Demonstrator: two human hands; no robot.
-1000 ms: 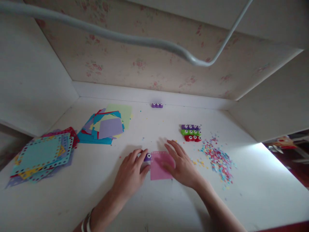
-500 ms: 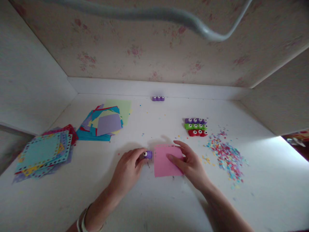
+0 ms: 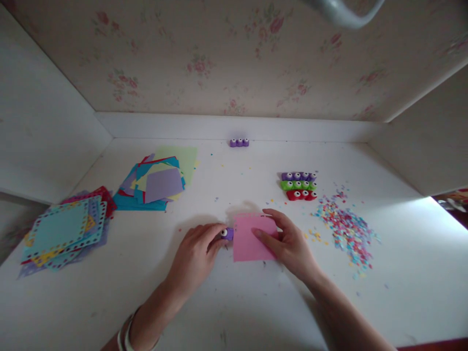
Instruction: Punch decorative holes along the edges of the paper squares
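Between its thumb and fingers, my left hand (image 3: 197, 251) grips a small purple craft punch (image 3: 228, 234) with a white button on top. The punch meets the left edge of a square of pink paper (image 3: 248, 243). My right hand (image 3: 292, 246) pinches that paper from the right, thumb on top and fingers beneath or behind it. A few small punched holes show along the paper's top edge and upper left corner. Whether the paper's edge sits inside the punch's slot I cannot tell.
Punched sheets (image 3: 60, 229) lie stacked far left, beside a pile of coloured paper (image 3: 164, 185). Rows of purple, green and red punches (image 3: 298, 185) stand at right, near scattered confetti (image 3: 345, 229). Three purple punches (image 3: 239, 143) stand by the back wall.
My left hand has brought the purple punch rightward, closing the gap to the pink paper's left edge. My right hand keeps its hold on the paper. The camera view has shifted slightly.
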